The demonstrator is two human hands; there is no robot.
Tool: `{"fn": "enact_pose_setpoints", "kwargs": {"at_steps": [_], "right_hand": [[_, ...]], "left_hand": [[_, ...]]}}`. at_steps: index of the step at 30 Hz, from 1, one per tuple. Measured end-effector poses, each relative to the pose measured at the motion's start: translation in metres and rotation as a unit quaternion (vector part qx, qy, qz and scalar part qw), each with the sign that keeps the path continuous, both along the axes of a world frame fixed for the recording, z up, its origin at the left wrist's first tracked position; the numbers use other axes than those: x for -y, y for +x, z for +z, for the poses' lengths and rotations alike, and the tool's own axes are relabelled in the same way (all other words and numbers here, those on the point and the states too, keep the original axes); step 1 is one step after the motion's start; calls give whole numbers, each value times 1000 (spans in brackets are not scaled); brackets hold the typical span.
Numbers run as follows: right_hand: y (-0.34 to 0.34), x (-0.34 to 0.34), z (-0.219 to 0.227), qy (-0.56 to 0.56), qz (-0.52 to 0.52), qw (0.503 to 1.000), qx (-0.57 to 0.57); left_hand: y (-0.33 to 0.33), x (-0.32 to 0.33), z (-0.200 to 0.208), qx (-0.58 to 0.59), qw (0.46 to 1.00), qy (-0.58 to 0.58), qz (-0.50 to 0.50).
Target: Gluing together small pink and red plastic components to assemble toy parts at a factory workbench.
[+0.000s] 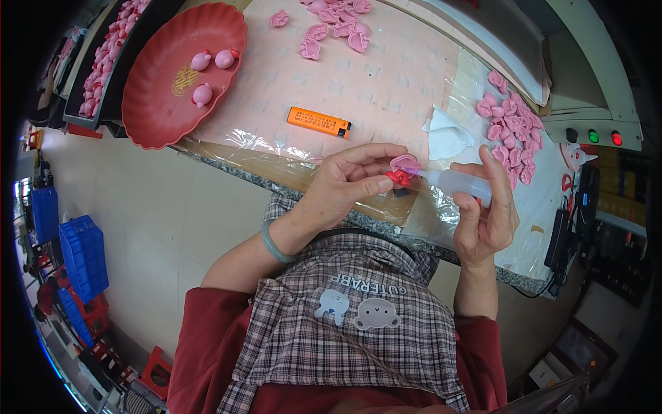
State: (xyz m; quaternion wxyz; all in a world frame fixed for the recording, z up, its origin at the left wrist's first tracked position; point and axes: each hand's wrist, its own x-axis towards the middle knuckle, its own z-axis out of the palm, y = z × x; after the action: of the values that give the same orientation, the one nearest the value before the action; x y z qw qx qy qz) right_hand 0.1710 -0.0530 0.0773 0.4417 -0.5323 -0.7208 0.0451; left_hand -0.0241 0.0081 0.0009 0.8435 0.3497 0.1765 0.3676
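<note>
My left hand [348,181] pinches a small pink and red plastic piece [401,170] between thumb and fingers, above the table's front edge. In my right hand [486,207] is a translucent squeeze bottle [460,185] with a thin purple nozzle tip. The bottle lies sideways and its nozzle points left, reaching the piece; whether any liquid comes out is too small to tell. An orange lighter [318,122] lies on the table beyond my left hand. Just past the bottle is a crumpled white tissue [449,134].
A red scalloped tray [155,131] at the left holds a few pink round figures [203,95]. Behind it stands a black bin [110,76] full of similar ones. Loose pink shells [338,24] lie at the back; more pink pieces [514,127] are heaped right, beside a machine with lit buttons [594,136].
</note>
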Motion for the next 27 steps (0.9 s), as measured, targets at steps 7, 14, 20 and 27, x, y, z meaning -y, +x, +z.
{"fn": "enact_pose_setpoints", "kwargs": {"at_steps": [7,14,20,27], "right_hand": [[-1,-1,-2,10,0,1000,-1],[-1,-1,-2,5,-2,1000,4],[1,-2,-1,22,-4,1000,10],[1,-3,-3,17,-2,1000,2]], "left_hand": [[1,-1,2,3,1000,5,-2],[0,-1,2,-3,1000,3,-2],[-1,-1,4,-1,1000,-3,-9],[0,-1,4,1,1000,2,-12]]}}
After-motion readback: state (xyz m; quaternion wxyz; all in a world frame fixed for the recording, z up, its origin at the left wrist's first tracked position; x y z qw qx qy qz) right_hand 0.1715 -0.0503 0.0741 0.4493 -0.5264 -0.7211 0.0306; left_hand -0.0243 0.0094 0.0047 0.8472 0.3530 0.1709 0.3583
